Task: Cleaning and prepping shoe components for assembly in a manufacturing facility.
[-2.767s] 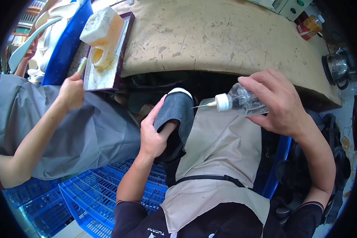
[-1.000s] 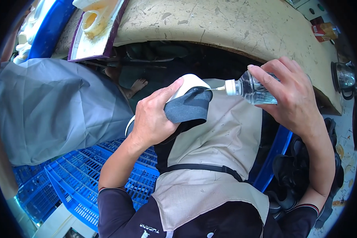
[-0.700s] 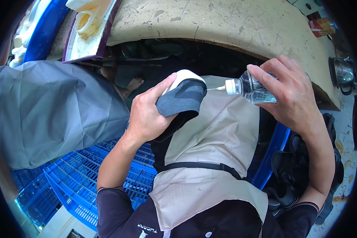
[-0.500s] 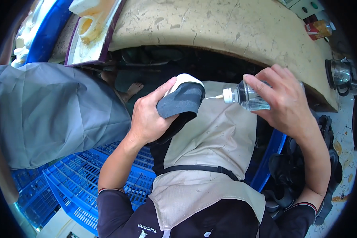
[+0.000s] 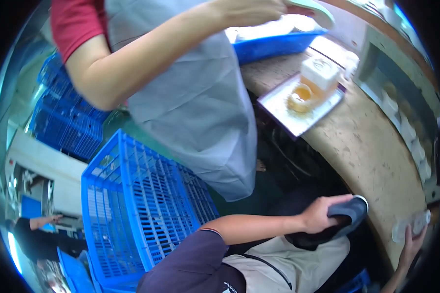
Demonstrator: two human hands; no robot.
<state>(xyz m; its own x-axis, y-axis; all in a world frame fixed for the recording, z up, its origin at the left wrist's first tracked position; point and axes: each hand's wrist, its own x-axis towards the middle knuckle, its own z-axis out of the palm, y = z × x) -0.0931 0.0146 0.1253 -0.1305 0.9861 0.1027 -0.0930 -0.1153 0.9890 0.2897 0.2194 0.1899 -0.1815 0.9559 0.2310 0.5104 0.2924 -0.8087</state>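
Observation:
My left hand [image 5: 321, 215], closed, grips a dark grey and black shoe [image 5: 348, 217] with a white edge at its far end; the shoe is above my beige apron [image 5: 308, 259], beside the workbench. At the lower right my right hand [image 5: 413, 245] has its fingers around a clear plastic bottle [image 5: 403, 231], over the bench's near side. The bottle's thin nozzle, seen earlier, cannot be made out now.
A co-worker in a grey apron [image 5: 190, 107] stands at left, holding a pale sole [image 5: 318, 12]. The workbench [image 5: 366, 146] bears a glue-stained tray [image 5: 294, 128] with a white container [image 5: 320, 71] and a blue bin [image 5: 278, 46]. Blue crates [image 5: 151, 205] stand at left.
The view has swung left, bringing in the co-worker and crates. Both hands now appear farther right and lower; each still holds its thing. The bottle has moved away from the shoe.

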